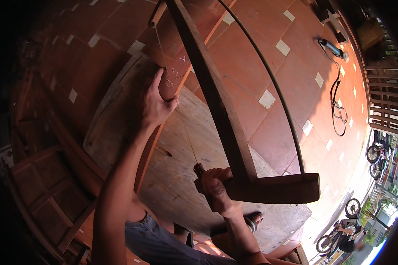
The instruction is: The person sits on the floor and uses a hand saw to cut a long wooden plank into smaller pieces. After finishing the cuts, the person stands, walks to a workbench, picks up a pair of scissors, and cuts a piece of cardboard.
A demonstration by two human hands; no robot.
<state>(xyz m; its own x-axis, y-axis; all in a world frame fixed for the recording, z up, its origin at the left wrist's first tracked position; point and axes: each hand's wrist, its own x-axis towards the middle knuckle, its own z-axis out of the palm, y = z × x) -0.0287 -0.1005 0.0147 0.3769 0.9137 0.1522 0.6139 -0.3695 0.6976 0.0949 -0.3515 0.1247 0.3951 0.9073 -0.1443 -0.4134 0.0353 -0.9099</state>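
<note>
A large wooden frame saw (214,95) slants across the middle, its thin blade (189,140) running from the far end down to my right side. My right hand (220,191) is wrapped round the handle end, where the blade joins the crosspiece. On the saw's far side from the blade, a bowed cord or rod (271,73) spans the two ends. My left hand (156,106) grips the edge of a reddish wooden board (188,48) with white chalk marks, thumb on one side and fingers on the other. The blade crosses the board beside that hand. Whether it has cut in is hard to see.
Under the board lies a worn wooden slab (177,141). An angle grinder (334,49) with a looped cable (333,101) rests on the tiled floor at right. Wooden furniture (53,185) stands at left, a slatted piece (384,95) far right. Motorbikes (338,234) are parked outside.
</note>
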